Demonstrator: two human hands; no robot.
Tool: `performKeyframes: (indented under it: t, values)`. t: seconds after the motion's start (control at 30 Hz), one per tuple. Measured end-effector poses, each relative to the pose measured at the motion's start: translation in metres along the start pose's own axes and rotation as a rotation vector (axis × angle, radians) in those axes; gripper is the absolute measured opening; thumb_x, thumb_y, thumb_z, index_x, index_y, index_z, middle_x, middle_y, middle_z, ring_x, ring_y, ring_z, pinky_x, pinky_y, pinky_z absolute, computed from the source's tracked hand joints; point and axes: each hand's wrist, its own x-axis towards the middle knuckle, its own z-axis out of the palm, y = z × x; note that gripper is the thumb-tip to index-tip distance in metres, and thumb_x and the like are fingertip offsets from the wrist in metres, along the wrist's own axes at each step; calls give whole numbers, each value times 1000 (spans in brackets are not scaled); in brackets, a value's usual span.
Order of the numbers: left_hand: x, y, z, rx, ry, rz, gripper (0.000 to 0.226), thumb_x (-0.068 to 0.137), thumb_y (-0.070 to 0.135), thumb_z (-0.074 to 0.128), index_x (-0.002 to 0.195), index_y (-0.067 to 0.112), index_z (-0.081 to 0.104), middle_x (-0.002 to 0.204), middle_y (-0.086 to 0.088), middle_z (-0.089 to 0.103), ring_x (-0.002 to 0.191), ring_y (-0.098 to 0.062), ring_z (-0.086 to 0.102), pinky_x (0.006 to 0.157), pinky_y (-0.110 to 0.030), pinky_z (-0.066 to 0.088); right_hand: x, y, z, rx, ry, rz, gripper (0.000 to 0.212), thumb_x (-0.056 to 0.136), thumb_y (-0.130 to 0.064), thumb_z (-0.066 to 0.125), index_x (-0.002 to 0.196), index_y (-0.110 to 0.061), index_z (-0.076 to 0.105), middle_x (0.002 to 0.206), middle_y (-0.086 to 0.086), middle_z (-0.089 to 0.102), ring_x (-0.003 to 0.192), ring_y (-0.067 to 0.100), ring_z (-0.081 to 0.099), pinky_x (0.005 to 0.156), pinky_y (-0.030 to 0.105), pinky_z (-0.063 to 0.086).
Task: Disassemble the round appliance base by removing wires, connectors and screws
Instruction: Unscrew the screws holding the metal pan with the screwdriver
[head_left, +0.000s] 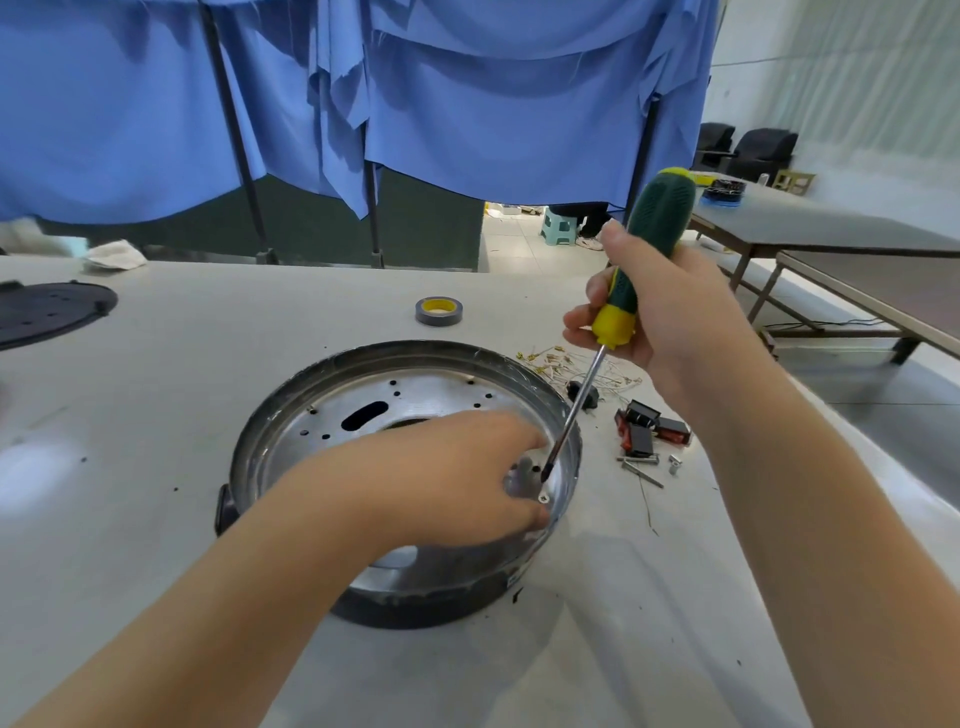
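The round appliance base (332, 410), a shiny metal dish with a dark rim, lies on the white table in the middle of the view. My right hand (660, 306) grips a green and yellow screwdriver (623, 306), its tip down inside the dish at the right wall. A small screw (543, 499) lies in the dish just below the tip. My left hand (467, 473) reaches into the dish, thumb and fingers curved around that spot; whether they touch the screw is unclear.
Loose wires (571, 364), black and red connectors (649, 428) and bolts (641, 467) lie right of the base. A tape roll (439, 310) sits behind it. A black round plate (47, 312) rests at far left. Blue curtains hang behind; other tables stand at right.
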Motion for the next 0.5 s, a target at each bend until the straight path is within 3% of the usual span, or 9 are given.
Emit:
performKeyframes:
  t: [0.2,0.5]
  values:
    - [4,-6,3,20,-43,10,66,88,48,60,146,34,32,142,12,44,125,-12,45,98,-25,37,-1,12,5,-180,-98,-62,10,97,-27,54,93,-18,51,59,0,59,55,13,66,55,28,58]
    - [7,-7,4,18,-79,-18,57,94,58,41,146,36,32,147,14,38,130,-11,41,102,-27,33,-2,12,5,-238,-152,-60,11,96,-30,54,94,-19,51,58,-4,62,57,12,67,62,32,61]
